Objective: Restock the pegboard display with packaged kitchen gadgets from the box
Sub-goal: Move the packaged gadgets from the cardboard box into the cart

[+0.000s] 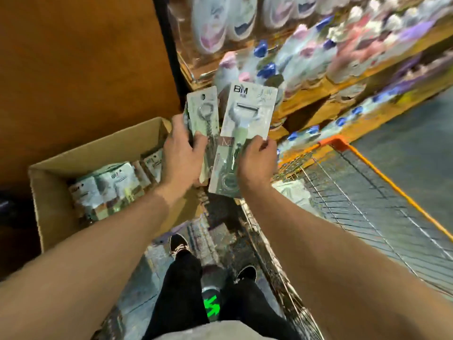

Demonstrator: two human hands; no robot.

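My left hand (182,153) grips a small stack of carded gadget packs (204,111), held upright above the box's right end. My right hand (257,160) pinches the right edge of one peeler pack (245,123) with a pale card marked BM, held just right of the stack. An open cardboard box (49,190) sits low at the left, with several more of the same packs (110,185) lying inside it. No pegboard is plainly visible.
A wire cart with an orange rim (367,168) stands at the right, close under my right forearm. Blurred wooden shelves of bottles and pastel goods (318,57) fill the upper right. A brown panel (85,57) rises behind the box. My legs and shoes are on the floor below.
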